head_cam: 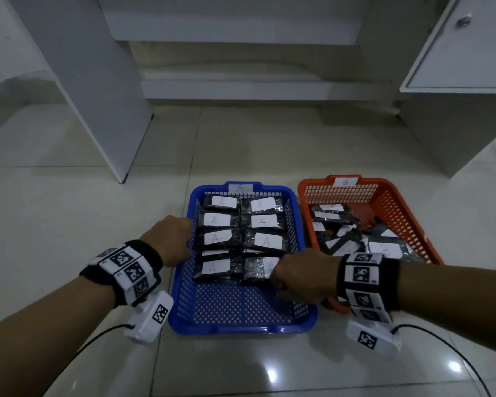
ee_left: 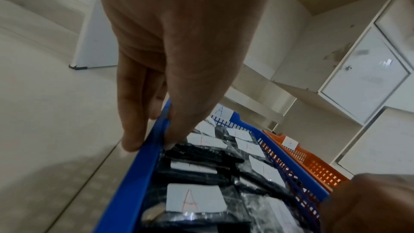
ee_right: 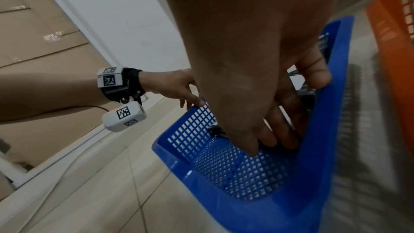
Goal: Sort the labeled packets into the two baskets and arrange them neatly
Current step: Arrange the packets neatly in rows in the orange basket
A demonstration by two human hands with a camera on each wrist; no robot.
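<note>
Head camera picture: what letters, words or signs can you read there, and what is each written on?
"A": white tag on the far rim of the blue plastic basket, faint.
"A": red handwriting on white stickers on the black wrapped packets in it.
"B": white tag on the far rim of the orange plastic basket.
Stickers on the packets in the orange basket: too blurred to read.
Black-and-white square codes on the wristbands: patterns, no text.

Black wristbands (head_cam: 149, 253), white marker blocks (head_cam: 126, 267) (checkered), cabled pods (head_cam: 151, 318)
</note>
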